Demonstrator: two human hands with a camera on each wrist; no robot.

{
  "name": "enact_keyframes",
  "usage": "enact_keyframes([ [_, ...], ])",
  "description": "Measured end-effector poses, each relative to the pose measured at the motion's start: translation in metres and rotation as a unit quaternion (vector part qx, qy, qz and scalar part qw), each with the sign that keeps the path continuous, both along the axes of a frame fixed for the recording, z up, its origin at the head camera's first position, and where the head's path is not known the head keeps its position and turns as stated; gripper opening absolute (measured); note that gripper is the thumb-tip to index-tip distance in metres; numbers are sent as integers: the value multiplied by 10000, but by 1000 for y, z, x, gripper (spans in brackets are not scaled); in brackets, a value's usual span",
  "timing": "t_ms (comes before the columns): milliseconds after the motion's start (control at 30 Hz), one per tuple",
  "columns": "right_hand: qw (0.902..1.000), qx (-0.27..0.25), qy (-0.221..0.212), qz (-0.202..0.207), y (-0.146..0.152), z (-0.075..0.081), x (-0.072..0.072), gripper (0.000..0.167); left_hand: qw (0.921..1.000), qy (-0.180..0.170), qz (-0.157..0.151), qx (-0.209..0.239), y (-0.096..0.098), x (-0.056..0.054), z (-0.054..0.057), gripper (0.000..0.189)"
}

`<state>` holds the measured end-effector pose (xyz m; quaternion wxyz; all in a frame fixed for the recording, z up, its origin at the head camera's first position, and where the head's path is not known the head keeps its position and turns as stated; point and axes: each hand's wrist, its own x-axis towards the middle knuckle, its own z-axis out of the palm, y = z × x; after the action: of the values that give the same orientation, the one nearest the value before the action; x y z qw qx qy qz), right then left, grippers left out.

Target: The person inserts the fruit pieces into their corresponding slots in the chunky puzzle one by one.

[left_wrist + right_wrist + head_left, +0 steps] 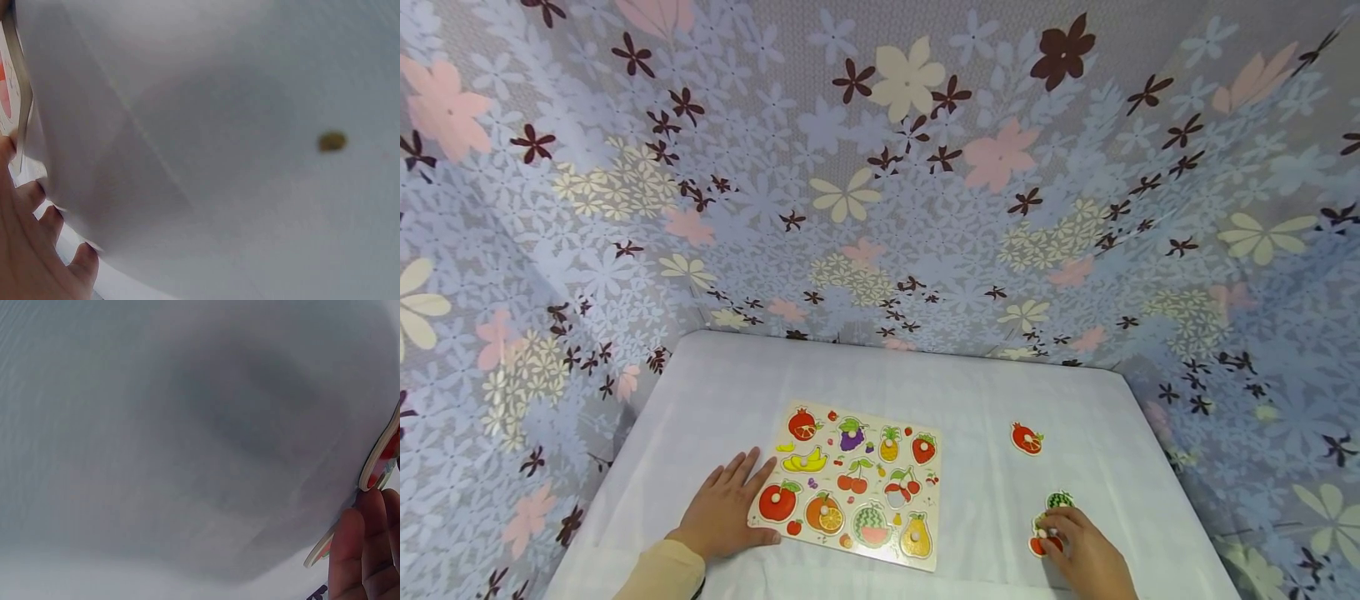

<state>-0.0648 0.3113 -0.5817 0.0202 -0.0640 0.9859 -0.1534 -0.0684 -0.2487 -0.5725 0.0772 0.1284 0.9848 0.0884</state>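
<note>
A wooden fruit puzzle board (820, 537) lies on the white-covered table, with fruit pictures and several knobbed pieces in it. My left hand (722, 508) lies flat at the board's left edge, fingers spread and thumb by the lower left corner; in the left wrist view its fingers (47, 225) rest beside that edge. To the right of the board, my right hand (1086, 550) pinches a red cherry puzzle piece (1037, 546) between thumb and fingers. Just beyond it lies a watermelon piece (1060, 499), partly behind the fingers. In the right wrist view, curled fingers (347, 550) touch a red-faced piece (378, 465).
A loose pomegranate piece (1026, 438) lies farther back on the right of the table (981, 500). Flowered cloth (880, 250) rises behind the table and on both sides.
</note>
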Motion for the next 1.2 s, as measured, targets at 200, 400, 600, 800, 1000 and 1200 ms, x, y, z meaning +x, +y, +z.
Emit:
enact_keyframes([
  [200, 10000, 49, 26, -30, -2, -1, -1, 17, 10000, -30, 7, 4, 0, 0, -1, 115],
  [400, 9999, 82, 57, -53, -3, 1, -1, 16, 10000, -49, 18, 15, 0, 0, -3, 115],
  [600, 9999, 112, -15, -110, -7, 5, -1, 15, 10000, -46, 29, 7, 0, 0, -2, 115],
  [800, 9996, 172, -178, -139, -11, 7, -4, 15, 10000, -68, 18, 11, 1, 1, 0, 114],
  [1000, 9996, 136, -151, -176, -15, 7, -5, 16, 9999, -122, 6, 67, 1, 2, 5, 114],
  [1200, 9998, -88, -61, -175, -26, 9, -8, 17, 9999, -134, 35, 101, 1, 2, 3, 115],
])
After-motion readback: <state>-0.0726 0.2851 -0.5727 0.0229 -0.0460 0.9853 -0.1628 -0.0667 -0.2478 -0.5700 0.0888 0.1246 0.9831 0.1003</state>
